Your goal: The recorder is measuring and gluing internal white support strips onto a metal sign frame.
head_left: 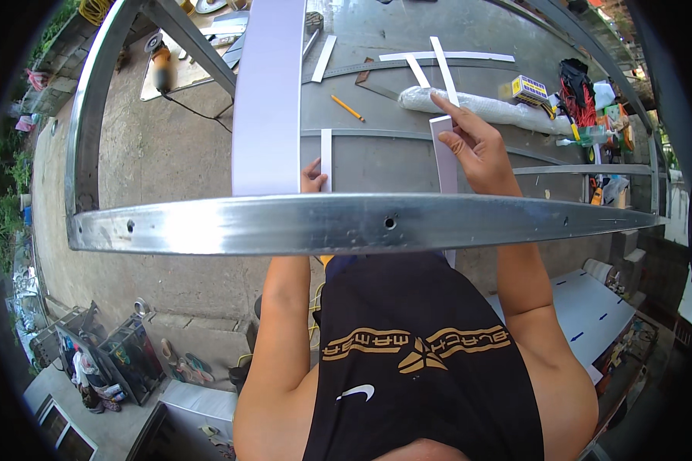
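Observation:
My left hand (313, 178) shows in part above a metal bar, between a wide pale lilac panel (267, 100) and a short white strip (326, 150). Its fingers are closed at the strip's left edge, and the bar hides the lower ends of both. To the right, my right hand (480, 154) grips the upper part of a longer pale strip (446, 165), thumb pressed to its side and index finger stretched out past its end. This strip stands up toward me and runs down behind the bar.
A drilled steel bar (300, 223) of a metal frame crosses before me. On the grey surface lie a pencil (347, 108), a steel square (388, 91), loose white strips (447, 69) and a plastic-wrapped roll (484, 111). An angle grinder (160, 65) with its cord lies left.

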`<state>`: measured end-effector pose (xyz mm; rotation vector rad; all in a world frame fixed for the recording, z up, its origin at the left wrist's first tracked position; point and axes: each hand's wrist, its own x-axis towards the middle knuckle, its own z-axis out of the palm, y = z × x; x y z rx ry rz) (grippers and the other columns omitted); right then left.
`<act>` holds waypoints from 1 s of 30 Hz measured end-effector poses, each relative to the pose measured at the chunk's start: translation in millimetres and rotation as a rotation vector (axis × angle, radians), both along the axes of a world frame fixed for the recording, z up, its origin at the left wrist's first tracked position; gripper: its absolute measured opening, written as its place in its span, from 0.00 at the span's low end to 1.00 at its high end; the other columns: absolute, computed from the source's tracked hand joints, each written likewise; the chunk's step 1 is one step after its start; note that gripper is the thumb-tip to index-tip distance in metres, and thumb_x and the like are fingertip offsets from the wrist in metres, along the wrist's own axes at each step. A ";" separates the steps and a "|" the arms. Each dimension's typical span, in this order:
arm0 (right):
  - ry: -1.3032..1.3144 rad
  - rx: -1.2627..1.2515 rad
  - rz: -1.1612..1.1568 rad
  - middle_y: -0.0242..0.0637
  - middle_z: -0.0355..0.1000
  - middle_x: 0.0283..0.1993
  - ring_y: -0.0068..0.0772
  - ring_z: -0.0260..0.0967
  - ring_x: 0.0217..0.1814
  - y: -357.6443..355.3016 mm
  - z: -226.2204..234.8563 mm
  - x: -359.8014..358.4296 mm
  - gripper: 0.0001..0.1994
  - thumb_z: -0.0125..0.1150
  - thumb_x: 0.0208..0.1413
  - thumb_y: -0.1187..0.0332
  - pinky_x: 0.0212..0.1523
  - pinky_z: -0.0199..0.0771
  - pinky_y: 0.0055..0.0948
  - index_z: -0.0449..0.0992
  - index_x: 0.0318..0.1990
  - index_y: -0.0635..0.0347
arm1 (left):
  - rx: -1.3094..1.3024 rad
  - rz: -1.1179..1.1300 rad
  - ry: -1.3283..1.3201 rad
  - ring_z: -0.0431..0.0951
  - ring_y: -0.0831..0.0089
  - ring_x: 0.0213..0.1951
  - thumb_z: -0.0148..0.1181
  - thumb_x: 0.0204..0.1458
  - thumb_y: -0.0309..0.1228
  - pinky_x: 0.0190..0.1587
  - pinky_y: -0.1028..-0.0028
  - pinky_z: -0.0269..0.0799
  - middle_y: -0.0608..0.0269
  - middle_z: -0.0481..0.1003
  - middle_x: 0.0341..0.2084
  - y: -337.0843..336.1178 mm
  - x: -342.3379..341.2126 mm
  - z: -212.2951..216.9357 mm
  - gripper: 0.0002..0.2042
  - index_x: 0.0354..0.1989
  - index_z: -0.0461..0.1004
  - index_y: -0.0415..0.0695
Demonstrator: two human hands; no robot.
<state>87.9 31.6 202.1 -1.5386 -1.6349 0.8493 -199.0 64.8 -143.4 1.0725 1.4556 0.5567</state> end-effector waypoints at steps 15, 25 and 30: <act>0.197 -0.132 -0.071 0.31 0.74 0.36 0.19 0.67 0.36 11.5 -28.0 28.5 0.16 0.61 0.61 0.72 0.40 0.72 0.22 0.75 0.57 0.62 | 0.545 0.119 0.453 0.77 0.67 0.35 0.70 0.51 0.35 0.40 0.71 0.75 0.51 0.74 0.46 -20.8 7.4 24.3 0.31 0.62 0.64 0.39; 0.291 -0.122 -0.013 0.37 0.77 0.36 0.23 0.72 0.37 69.7 -76.6 17.6 0.16 0.63 0.59 0.69 0.40 0.74 0.26 0.77 0.53 0.64 | 0.017 -0.383 -0.594 0.76 0.73 0.43 0.59 0.62 0.32 0.42 0.72 0.74 0.52 0.74 0.51 -44.1 165.0 140.5 0.23 0.63 0.63 0.38; 0.154 -0.114 -0.084 0.45 0.78 0.42 0.35 0.76 0.40 84.8 -120.2 13.0 0.19 0.64 0.58 0.66 0.44 0.75 0.32 0.75 0.55 0.64 | -0.080 -0.506 -0.502 0.79 0.73 0.40 0.53 0.65 0.34 0.45 0.69 0.76 0.60 0.79 0.41 -14.0 192.5 117.5 0.15 0.53 0.72 0.34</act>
